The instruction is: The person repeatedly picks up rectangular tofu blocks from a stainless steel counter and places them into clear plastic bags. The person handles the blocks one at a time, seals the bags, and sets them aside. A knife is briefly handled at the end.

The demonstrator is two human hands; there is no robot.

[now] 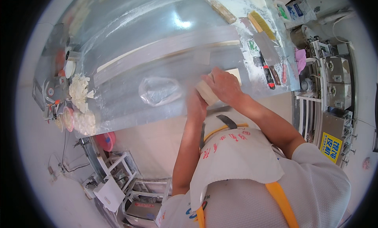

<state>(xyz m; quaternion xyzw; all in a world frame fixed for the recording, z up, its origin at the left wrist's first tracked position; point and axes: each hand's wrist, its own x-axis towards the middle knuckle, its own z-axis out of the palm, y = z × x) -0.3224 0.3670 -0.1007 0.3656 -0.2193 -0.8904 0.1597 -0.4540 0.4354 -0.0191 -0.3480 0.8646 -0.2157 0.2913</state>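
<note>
A thick pale stack [208, 93], apparently of cut dough sheets, is held between my two hands near the front edge of the metal-topped table [165, 110]. My right hand [226, 86] grips it from above and the right. Slightly blurred, my left hand [196, 105] holds its lower left side, with the fingers partly hidden. Behind my right hand a flat, pale square-cornered piece [235, 74] lies on the table, partly covered. To the left of my hands rests a crumpled clear plastic bag [161, 91].
A long flat strip [165, 55] with pale edges crosses the table. On the right lie a bristle brush [262, 24], a broad blade [267, 47], a red-and-black-handled knife [268, 77] and a wooden bar [221, 9]. Pale dough scraps [79, 92] are heaped at left.
</note>
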